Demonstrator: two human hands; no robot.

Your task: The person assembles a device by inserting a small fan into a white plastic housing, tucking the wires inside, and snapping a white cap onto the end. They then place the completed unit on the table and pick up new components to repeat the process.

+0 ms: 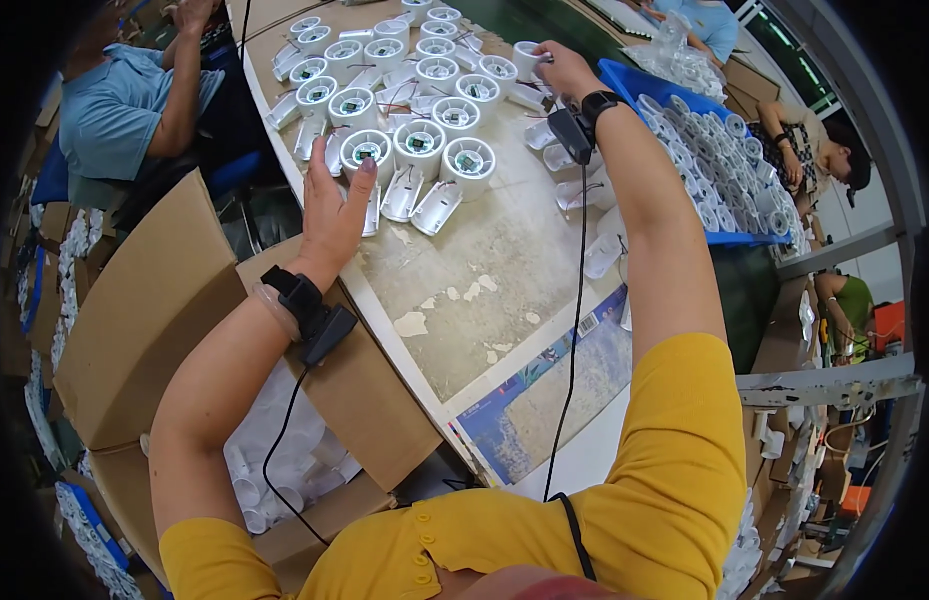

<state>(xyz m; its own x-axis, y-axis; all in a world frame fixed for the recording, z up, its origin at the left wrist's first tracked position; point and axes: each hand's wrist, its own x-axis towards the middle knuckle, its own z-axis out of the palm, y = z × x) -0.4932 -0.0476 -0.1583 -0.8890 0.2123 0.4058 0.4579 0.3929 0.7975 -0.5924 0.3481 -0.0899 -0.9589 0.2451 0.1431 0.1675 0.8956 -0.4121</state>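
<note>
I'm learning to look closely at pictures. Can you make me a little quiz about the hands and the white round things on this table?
1. True or false: the right hand is reaching to the far end of the table, at a white part.
2. Which hand is beside the nearest white round housings? A) left hand B) right hand
3. What colour is the bin full of white parts to the right of the table?

Key
1. True.
2. A. It stands open, fingers up, at the table's left edge.
3. Blue.
</note>
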